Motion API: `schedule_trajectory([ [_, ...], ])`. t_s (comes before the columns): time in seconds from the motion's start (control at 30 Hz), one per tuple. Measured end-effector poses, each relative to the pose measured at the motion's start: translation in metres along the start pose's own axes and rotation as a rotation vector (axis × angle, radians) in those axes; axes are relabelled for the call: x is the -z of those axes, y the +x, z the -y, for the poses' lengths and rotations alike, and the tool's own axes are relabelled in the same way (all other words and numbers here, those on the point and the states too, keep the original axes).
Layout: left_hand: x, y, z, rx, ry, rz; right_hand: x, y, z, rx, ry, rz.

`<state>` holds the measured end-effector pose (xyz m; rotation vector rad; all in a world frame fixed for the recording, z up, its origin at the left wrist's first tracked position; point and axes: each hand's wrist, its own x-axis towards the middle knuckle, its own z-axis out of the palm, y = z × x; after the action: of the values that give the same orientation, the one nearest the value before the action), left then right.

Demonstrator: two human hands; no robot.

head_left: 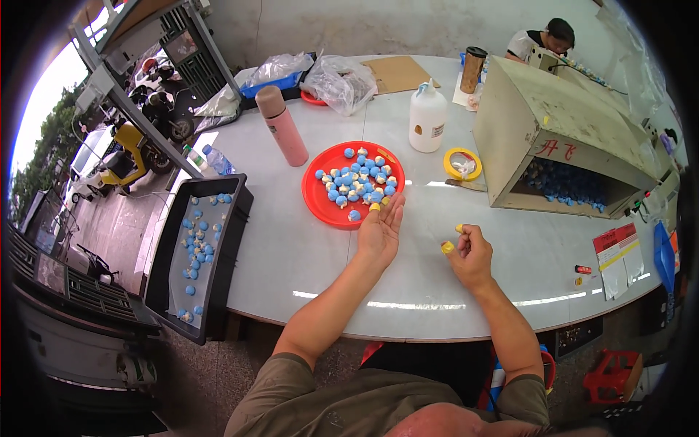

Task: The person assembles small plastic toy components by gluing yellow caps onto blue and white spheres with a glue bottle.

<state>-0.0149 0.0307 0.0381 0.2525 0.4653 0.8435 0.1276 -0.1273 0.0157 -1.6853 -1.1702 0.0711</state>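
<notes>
My left hand reaches over the near right rim of a round red tray. Its fingers are stretched out with the palm partly turned up, and nothing shows in it. Several small blue balls with cream parts lie in the tray, some close to my left fingertips. My right hand hovers over the table to the right of the tray. Thumb and forefinger are apart, the other fingers curled; I see nothing between them. Yellow covers sit on the thumb and a fingertip of both hands.
A black bin with more balls stands at the left. Behind the tray are a pink flask and a white bottle. Yellow tape lies beside a large beige box. A person sits at the far right.
</notes>
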Motion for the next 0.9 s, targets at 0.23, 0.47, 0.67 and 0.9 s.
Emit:
schedule_trajectory([
  [0.23,0.007,0.003,0.011,-0.007,0.056,0.058,0.004,0.002,-0.002,-0.013,-0.002,-0.063],
  [0.47,0.020,0.001,0.024,0.113,0.343,0.182,0.014,0.031,-0.021,-0.417,0.522,-0.329],
  [0.67,0.012,-0.007,0.036,0.171,0.520,0.202,0.084,0.071,-0.086,-0.439,0.111,-0.535],
  [0.9,0.017,-0.005,0.034,0.225,0.548,0.242,0.133,0.120,-0.116,-0.509,-0.791,-0.268],
])
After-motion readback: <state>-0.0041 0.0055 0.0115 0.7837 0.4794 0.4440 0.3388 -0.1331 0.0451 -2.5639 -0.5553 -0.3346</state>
